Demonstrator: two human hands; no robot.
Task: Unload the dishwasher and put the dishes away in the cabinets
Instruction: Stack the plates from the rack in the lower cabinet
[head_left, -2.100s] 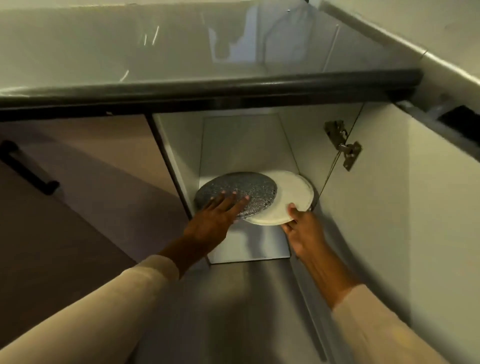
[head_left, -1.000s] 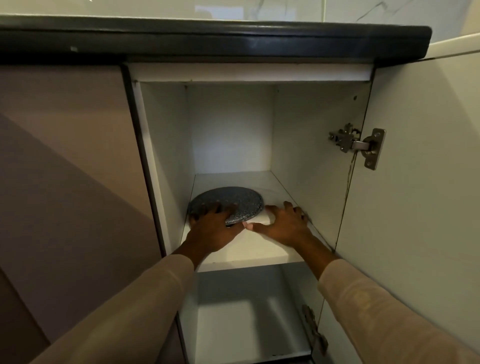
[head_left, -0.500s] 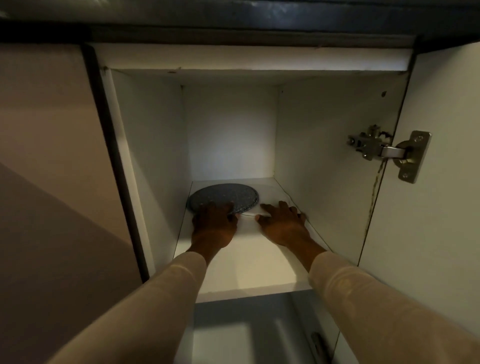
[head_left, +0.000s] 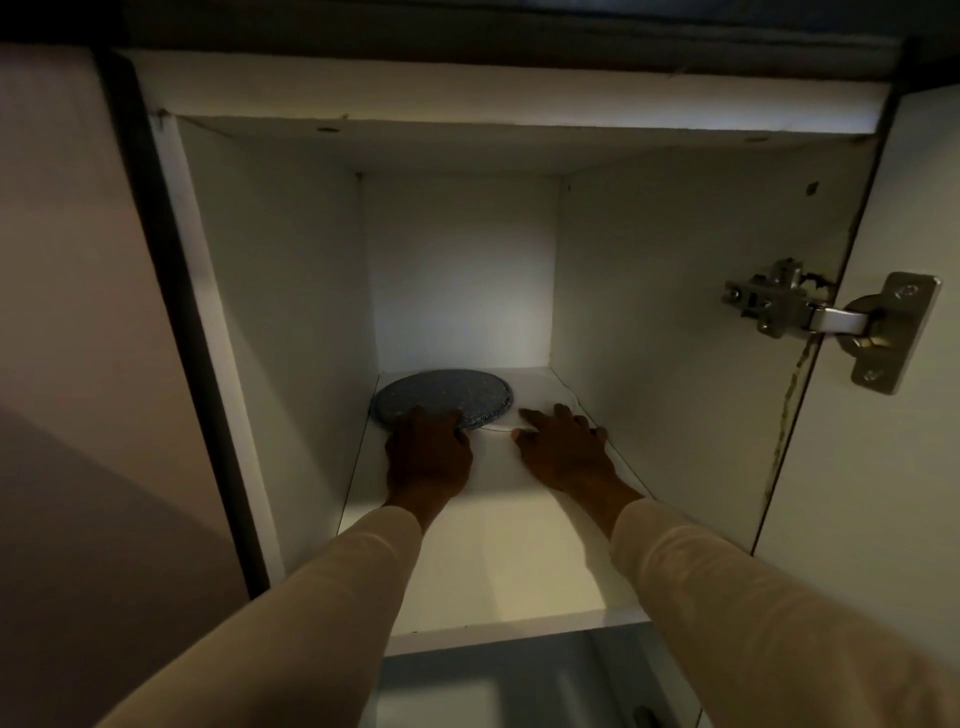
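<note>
On the upper shelf (head_left: 498, 571) of the open cabinet, the dark speckled plate (head_left: 443, 397) lies flat near the back left corner. It overlaps a white plate (head_left: 496, 429), whose pale rim barely shows against the white board just right of and below the speckled plate. The left hand (head_left: 428, 452) rests with fairly straight fingers on the speckled plate's near rim. The right hand (head_left: 563, 447), just right of that plate, lies flat with fingers spread, apparently pressing on the white plate; neither hand grips anything. The main risk, as I judge it, is the off-centre stack: the speckled plate sits only partly on the white one, so it may rock or slide once the hands lift. A further push could knock it against the cabinet walls just behind and left of it and chip a rim. How level it sits cannot be told in this dim light. Well to the right of the speckled plate a metal hinge (head_left: 810, 317) juts from the side wall beside the open door (head_left: 909, 493), and a sleeve could catch on it as the arm is drawn out. Below and nearer than the plate, a lower shelf (head_left: 493, 691) shows.
</note>
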